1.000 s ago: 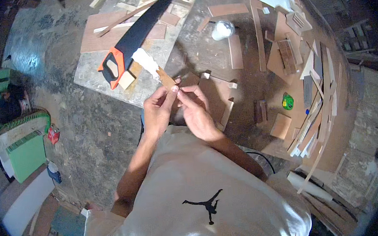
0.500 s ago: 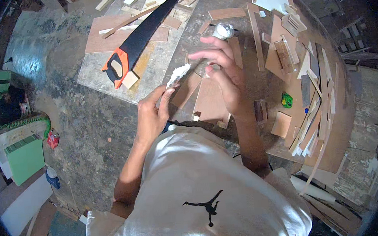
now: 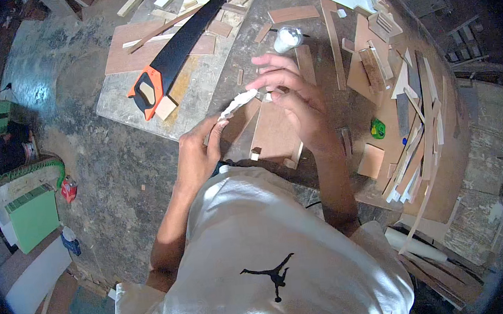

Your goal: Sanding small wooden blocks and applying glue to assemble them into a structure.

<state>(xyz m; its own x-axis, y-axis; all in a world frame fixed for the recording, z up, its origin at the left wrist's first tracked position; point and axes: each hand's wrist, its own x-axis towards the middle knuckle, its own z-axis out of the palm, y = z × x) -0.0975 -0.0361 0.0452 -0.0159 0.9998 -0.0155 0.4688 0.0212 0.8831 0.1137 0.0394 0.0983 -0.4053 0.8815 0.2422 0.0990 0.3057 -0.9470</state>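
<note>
Just right of the saw [image 3: 185,43], pinching a wood strip [image 3: 229,112] in the left hand [image 3: 196,153], over the counter [image 3: 242,50] near its front edge. Already thick with white paste [image 3: 243,99], so seemingly coated; hard to tell the rest. Above the wood panel [image 3: 276,131], reaching in with the right hand [image 3: 302,102], loose and bent, grasping nothing, with a fingertip on or almost on the paste. Unlike a second ago, no longer holding on with both hands.
</note>
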